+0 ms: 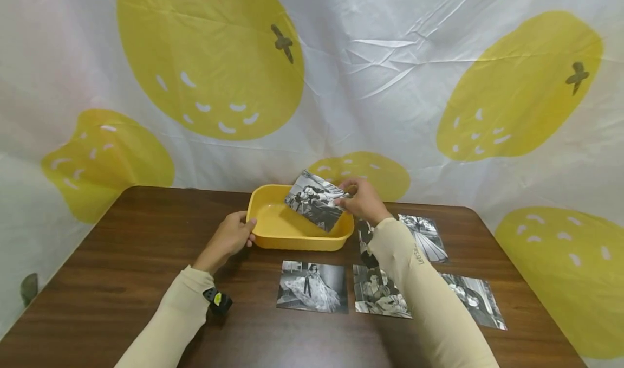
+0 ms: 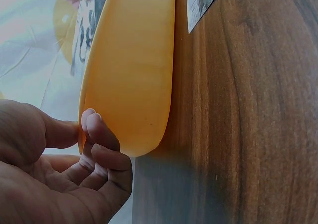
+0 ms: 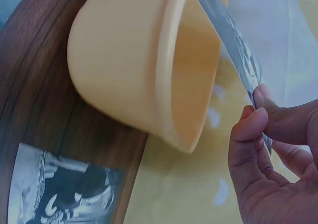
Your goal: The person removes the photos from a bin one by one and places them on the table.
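A yellow plastic tub point(image 1: 273, 224) stands at the middle of the far side of a brown wooden table point(image 1: 122, 259). My left hand point(image 1: 248, 230) holds the tub's left rim, thumb on the edge and fingers curled against the outer wall point(image 2: 87, 129). My right hand point(image 1: 343, 197) pinches a black-and-white photo point(image 1: 314, 200) by its right edge. The photo hangs tilted over the tub's right half. In the right wrist view the photo point(image 3: 233, 50) is edge-on beside the tub's mouth point(image 3: 189, 85), clamped between thumb and fingers point(image 3: 256, 114).
Several more black-and-white photos lie flat in front of and right of the tub point(image 1: 312, 285) point(image 1: 380, 292) point(image 1: 424, 238) point(image 1: 473, 300); my right forearm covers part of them. A white cloth with yellow lemons point(image 1: 209, 59) hangs behind the table.
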Demonstrator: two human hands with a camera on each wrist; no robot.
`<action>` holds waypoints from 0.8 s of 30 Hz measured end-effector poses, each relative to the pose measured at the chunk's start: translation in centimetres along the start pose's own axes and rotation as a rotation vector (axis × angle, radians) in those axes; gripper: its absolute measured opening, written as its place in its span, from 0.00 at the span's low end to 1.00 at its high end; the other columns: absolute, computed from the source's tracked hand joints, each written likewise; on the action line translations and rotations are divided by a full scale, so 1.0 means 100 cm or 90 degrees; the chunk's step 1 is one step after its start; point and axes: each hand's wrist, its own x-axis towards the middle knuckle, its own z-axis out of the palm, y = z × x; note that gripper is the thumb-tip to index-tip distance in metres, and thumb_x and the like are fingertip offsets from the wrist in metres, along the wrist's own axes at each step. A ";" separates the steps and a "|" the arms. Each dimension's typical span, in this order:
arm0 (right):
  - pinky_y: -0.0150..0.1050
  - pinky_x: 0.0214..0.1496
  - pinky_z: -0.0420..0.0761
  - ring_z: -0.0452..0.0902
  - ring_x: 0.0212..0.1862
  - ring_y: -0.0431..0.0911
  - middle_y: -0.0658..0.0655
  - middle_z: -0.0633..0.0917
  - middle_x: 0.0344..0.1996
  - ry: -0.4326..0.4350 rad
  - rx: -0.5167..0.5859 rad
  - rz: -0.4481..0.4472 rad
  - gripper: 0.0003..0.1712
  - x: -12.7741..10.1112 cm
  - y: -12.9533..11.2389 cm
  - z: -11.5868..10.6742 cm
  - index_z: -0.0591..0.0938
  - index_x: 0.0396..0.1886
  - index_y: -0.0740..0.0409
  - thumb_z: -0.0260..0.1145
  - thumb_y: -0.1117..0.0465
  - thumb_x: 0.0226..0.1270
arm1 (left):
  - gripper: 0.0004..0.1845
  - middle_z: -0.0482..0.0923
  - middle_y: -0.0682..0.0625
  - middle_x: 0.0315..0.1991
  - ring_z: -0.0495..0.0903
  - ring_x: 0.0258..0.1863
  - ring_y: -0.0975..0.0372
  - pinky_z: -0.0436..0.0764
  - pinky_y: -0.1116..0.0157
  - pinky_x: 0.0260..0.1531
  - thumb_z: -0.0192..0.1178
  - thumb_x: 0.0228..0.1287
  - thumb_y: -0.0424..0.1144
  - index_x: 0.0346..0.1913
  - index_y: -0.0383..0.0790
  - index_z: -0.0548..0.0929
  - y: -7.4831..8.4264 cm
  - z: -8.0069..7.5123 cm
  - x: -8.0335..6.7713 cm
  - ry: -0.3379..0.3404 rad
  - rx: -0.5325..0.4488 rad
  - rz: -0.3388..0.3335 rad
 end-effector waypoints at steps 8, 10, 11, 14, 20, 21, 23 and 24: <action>0.36 0.31 0.81 0.78 0.25 0.43 0.64 0.81 0.39 0.028 0.072 0.024 0.26 -0.011 0.024 -0.042 0.74 0.62 0.70 0.71 0.69 0.67 | 0.22 0.77 0.46 0.28 0.75 0.23 0.63 0.77 0.65 0.27 0.48 0.81 0.35 0.68 0.23 0.68 0.000 0.000 -0.001 -0.001 0.000 0.001; 0.37 0.33 0.81 0.78 0.26 0.43 0.65 0.81 0.40 0.028 0.070 0.029 0.27 -0.016 0.032 -0.054 0.73 0.63 0.71 0.70 0.68 0.68 | 0.22 0.77 0.46 0.29 0.75 0.23 0.63 0.77 0.65 0.27 0.47 0.81 0.35 0.68 0.23 0.68 0.000 -0.001 -0.001 -0.003 -0.003 -0.002; 0.36 0.33 0.82 0.79 0.27 0.43 0.65 0.81 0.41 0.028 0.062 0.030 0.28 -0.018 0.037 -0.060 0.72 0.63 0.71 0.70 0.67 0.68 | 0.22 0.77 0.46 0.29 0.75 0.23 0.63 0.77 0.65 0.27 0.47 0.81 0.35 0.69 0.23 0.68 0.000 -0.001 -0.001 -0.004 -0.003 -0.004; 0.36 0.35 0.82 0.80 0.29 0.43 0.66 0.81 0.43 0.026 0.051 0.037 0.28 -0.026 0.050 -0.077 0.72 0.63 0.73 0.71 0.66 0.68 | 0.22 0.77 0.46 0.29 0.75 0.23 0.63 0.78 0.64 0.28 0.47 0.81 0.35 0.69 0.23 0.67 0.001 -0.001 -0.001 -0.006 -0.005 -0.010; 0.37 0.34 0.82 0.78 0.28 0.42 0.57 0.84 0.35 0.044 0.040 0.055 0.28 -0.045 0.074 -0.110 0.71 0.61 0.75 0.70 0.67 0.68 | 0.23 0.77 0.46 0.29 0.75 0.23 0.63 0.77 0.65 0.27 0.48 0.81 0.35 0.69 0.24 0.67 0.001 -0.001 0.000 -0.006 -0.005 -0.012; 0.36 0.34 0.81 0.78 0.27 0.42 0.55 0.84 0.33 0.050 0.040 0.056 0.27 -0.048 0.078 -0.116 0.71 0.61 0.76 0.70 0.67 0.69 | 0.23 0.77 0.46 0.29 0.75 0.23 0.63 0.77 0.65 0.27 0.48 0.81 0.35 0.69 0.24 0.67 0.001 -0.001 0.000 -0.006 -0.006 -0.012; 0.36 0.32 0.80 0.78 0.26 0.40 0.52 0.84 0.30 0.066 0.028 0.060 0.27 -0.055 0.086 -0.127 0.70 0.60 0.76 0.70 0.67 0.68 | 0.23 0.77 0.46 0.29 0.75 0.23 0.63 0.76 0.65 0.27 0.48 0.81 0.36 0.69 0.24 0.67 0.001 -0.001 0.000 -0.006 -0.008 -0.011; 0.35 0.32 0.80 0.78 0.26 0.40 0.50 0.84 0.29 0.074 0.025 0.060 0.27 -0.058 0.091 -0.133 0.70 0.59 0.77 0.70 0.67 0.68 | 0.23 0.77 0.46 0.29 0.75 0.23 0.63 0.76 0.65 0.27 0.48 0.81 0.36 0.69 0.24 0.67 0.002 -0.001 0.000 -0.007 -0.008 -0.011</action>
